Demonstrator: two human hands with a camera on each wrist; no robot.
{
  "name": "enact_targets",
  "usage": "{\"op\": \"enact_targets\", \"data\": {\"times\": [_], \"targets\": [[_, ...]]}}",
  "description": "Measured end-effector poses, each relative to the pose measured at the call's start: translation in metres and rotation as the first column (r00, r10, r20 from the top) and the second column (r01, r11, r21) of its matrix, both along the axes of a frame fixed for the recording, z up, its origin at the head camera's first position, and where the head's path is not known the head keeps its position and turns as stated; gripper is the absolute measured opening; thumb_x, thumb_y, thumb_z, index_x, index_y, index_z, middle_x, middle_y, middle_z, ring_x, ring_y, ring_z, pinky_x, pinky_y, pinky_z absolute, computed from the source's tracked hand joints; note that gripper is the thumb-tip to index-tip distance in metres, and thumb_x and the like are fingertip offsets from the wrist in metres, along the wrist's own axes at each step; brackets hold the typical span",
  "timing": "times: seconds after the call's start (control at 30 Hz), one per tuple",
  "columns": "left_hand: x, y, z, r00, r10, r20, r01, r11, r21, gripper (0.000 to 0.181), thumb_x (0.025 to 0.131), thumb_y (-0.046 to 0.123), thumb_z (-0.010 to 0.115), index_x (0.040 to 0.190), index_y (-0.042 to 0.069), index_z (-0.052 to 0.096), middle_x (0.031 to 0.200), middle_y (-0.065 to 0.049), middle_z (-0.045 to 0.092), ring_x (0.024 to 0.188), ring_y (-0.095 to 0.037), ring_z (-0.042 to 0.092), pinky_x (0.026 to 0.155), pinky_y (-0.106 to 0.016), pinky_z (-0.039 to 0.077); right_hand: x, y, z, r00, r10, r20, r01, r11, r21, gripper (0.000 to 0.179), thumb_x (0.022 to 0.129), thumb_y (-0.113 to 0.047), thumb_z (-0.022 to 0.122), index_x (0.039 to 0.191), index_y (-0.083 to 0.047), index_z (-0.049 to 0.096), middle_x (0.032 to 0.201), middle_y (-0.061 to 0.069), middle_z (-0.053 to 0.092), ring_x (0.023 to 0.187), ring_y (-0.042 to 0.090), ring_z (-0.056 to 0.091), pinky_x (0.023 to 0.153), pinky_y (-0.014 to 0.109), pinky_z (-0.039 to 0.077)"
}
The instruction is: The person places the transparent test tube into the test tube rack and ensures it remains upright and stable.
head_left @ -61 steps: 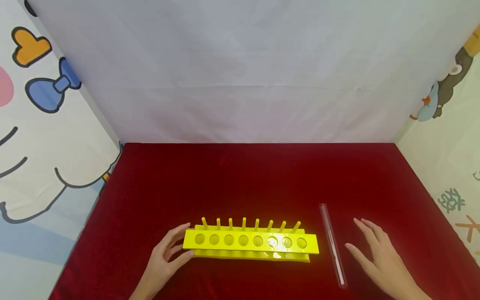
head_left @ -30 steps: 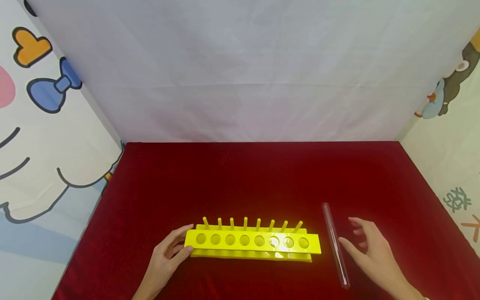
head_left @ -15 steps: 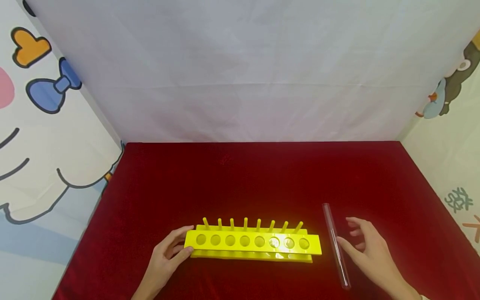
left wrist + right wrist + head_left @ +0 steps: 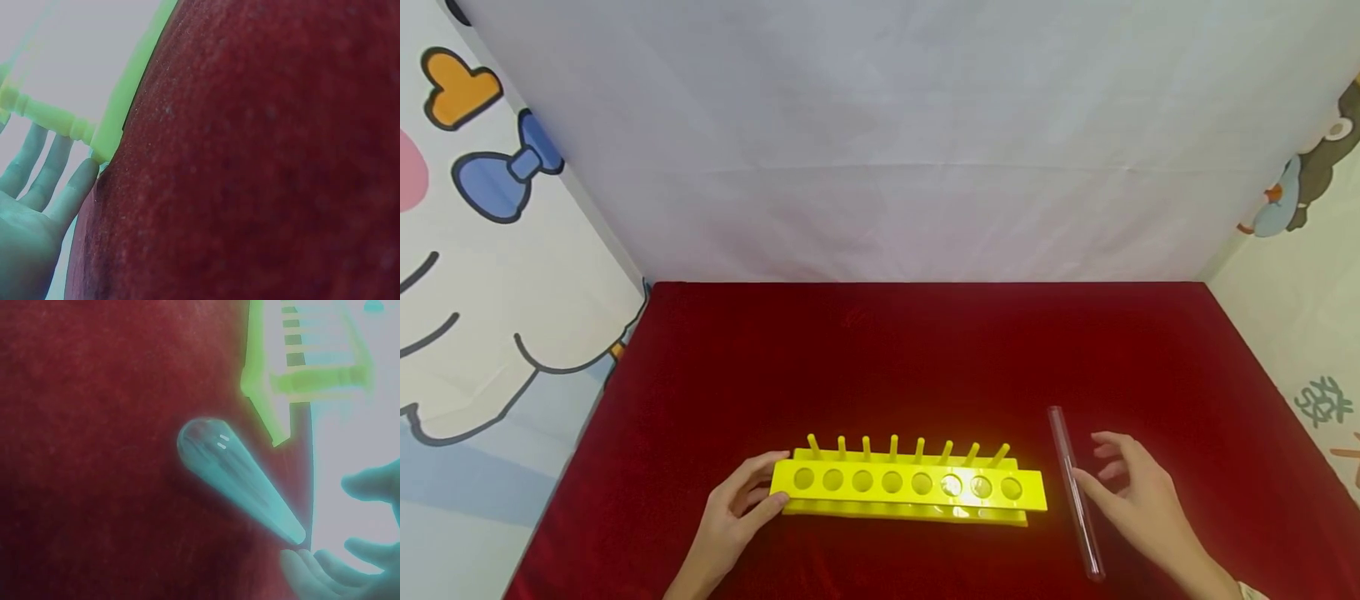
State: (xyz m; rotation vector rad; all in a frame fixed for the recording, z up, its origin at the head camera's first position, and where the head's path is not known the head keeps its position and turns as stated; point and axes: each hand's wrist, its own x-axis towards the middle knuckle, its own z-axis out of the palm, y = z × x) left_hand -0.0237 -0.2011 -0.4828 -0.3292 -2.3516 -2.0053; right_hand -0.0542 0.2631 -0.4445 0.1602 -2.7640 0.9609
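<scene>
A yellow test tube rack with a row of holes and a row of pegs behind them stands on the red cloth. My left hand holds its left end, thumb at the front corner and fingers reaching behind; in the left wrist view the fingertips meet the end post and base. Right of the rack lies a clear glass test tube, its rounded end nearest me. Beside the tube is my right hand, fingers loosely bent and holding nothing, with the thumb tip right by the glass.
Red cloth covers the tabletop. A pale curtain closes off the back, and printed panels with cartoon figures stand at the left and right. No tubes show in the rack's holes.
My right hand has moved left to the test tube, its fingers bending more and the thumb coming up to the glass. The left hand stays on the rack's end.
</scene>
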Motion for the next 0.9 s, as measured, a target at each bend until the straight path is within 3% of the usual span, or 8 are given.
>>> {"op": "enact_targets", "data": {"times": [0.27,0.53,0.9], "targets": [[0.0,0.001,0.0,1.0,0.017,-0.013,-0.017,1.0,-0.003,0.043,0.089,-0.002,0.061,0.131,0.001,0.05,0.116,-0.013,0.058,0.098,-0.019,0.059,0.075,-0.028,0.053,-0.005,-0.004,0.001,0.998,-0.019,0.066,0.019,1.0,0.004,0.049,0.078,-0.023,0.078,0.116,-0.002,0.056,0.095,0.01,0.063,0.067,0.003,0.057,0.056,0.026,0.046],[0.0,-0.001,-0.003,1.0,-0.003,-0.031,0.003,1.0,-0.006,0.045,0.089,-0.003,0.06,0.132,0.003,0.05,0.117,-0.014,0.058,0.099,-0.019,0.059,0.075,-0.029,0.053,-0.009,-0.008,-0.001,0.99,-0.026,0.137,0.028,0.999,-0.015,0.05,0.077,-0.023,0.079,0.116,-0.001,0.055,0.091,0.009,0.062,0.065,0.007,0.058,0.051,0.025,0.046],[0.0,-0.002,-0.003,1.0,-0.019,0.006,0.019,1.0,-0.002,0.043,0.09,0.003,0.062,0.131,0.007,0.051,0.119,-0.012,0.058,0.102,-0.02,0.059,0.076,-0.031,0.054,-0.015,-0.014,-0.003,0.964,-0.008,0.265,0.04,0.992,-0.116,0.055,0.079,-0.022,0.078,0.12,0.003,0.05,0.091,0.014,0.059,0.061,0.012,0.057,0.043,0.026,0.049]]}}
